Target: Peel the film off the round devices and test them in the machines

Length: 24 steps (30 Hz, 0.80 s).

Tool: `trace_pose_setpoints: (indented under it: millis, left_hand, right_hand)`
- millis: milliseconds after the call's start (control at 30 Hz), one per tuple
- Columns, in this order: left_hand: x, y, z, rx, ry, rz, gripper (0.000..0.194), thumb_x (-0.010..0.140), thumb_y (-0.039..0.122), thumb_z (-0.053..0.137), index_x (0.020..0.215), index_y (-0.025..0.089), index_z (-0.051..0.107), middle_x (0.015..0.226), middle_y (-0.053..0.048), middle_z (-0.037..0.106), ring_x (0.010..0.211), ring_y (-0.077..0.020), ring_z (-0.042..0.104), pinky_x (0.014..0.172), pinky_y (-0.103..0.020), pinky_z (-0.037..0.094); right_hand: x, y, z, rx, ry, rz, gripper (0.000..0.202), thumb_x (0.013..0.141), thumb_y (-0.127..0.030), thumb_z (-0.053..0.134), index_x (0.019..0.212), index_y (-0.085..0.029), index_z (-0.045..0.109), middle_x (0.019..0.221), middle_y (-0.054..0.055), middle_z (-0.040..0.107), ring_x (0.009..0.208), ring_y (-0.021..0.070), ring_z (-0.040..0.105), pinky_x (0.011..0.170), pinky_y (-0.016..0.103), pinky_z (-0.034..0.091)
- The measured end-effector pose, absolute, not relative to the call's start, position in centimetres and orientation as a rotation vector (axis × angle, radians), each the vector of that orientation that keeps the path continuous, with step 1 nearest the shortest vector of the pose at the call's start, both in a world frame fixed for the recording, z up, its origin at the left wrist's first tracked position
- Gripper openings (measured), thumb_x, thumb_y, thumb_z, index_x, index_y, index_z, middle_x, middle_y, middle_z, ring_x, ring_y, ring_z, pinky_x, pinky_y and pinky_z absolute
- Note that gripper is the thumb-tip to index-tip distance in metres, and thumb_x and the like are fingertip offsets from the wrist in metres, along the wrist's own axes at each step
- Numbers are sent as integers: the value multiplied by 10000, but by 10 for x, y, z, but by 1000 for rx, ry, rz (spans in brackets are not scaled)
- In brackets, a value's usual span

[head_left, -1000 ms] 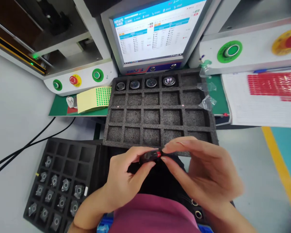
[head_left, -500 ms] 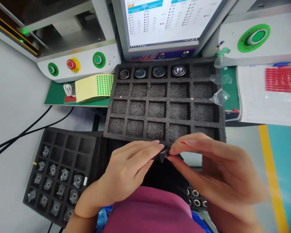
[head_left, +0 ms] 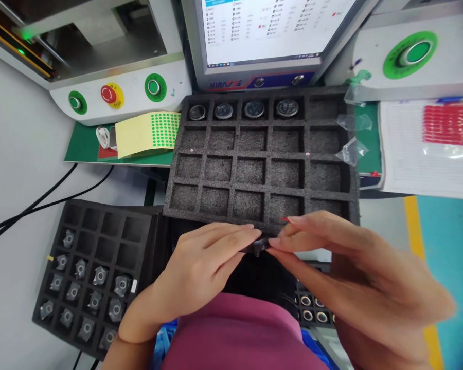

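Between my hands, just below the front edge of the large foam tray (head_left: 235, 154), is a small dark watch-like piece (head_left: 260, 246), seen edge-on. My left hand (head_left: 204, 262) has its fingers closed on the piece from the left. The thumb and fingertips of my right hand (head_left: 332, 257) meet at its right side, and a thin red bit (head_left: 285, 219) shows near the index finger. Several round watch faces (head_left: 254, 109) sit in the top row of the large tray. How much of the piece my fingers cover cannot be made out.
A second foam tray (head_left: 133, 228) with several wrapped pieces lies lower left. Behind the large tray stands a monitor (head_left: 262, 31), with button panels either side. A yellow sticker sheet (head_left: 135, 134) lies left; papers (head_left: 405, 169) and clear plastic scraps (head_left: 353, 150) lie right.
The view has shifted slightly. My right hand's knuckles and wrist have moved right and down, and the red bit has moved left. The fourth watch face's lit display has dimmed.
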State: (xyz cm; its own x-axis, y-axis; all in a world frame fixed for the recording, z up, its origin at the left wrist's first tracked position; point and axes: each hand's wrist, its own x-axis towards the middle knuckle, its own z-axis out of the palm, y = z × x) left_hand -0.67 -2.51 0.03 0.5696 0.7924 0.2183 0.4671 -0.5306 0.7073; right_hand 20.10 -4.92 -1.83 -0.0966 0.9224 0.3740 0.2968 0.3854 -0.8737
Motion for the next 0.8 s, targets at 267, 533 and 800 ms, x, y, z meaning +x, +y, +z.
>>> trace_pose_setpoints:
  millis: [267, 533, 800]
  left_hand:
    - [-7, -24, -3, 2216, 996, 697, 310, 932, 61, 552, 1184, 200, 668, 1120, -39, 772, 1007, -157, 741, 913, -265, 616]
    - [2, -23, -9, 2001, 1337, 811, 216, 889, 162, 656, 1081, 238, 719, 942, 17, 805, 758, -144, 774, 712, -191, 638]
    - [-4, -13, -25, 1240, 1360, 891, 215, 857, 318, 722, 1028, 187, 720, 826, -11, 787, 664, -185, 771, 633, -234, 658]
  right_hand:
    - [199, -47, -11, -1197, -1632, 777, 363, 878, -49, 660, 1137, -302, 630, 900, -16, 735, 765, 154, 702, 695, 297, 617]
    - [209, -50, -10, -1012, -1885, 612, 314, 825, 25, 555, 966, -254, 584, 844, 6, 731, 782, 176, 717, 637, 299, 622]
    - [308, 25, -62, -1553, -835, 605, 314, 767, -159, 737, 986, -254, 533, 876, -21, 672, 838, 101, 694, 796, 196, 539]
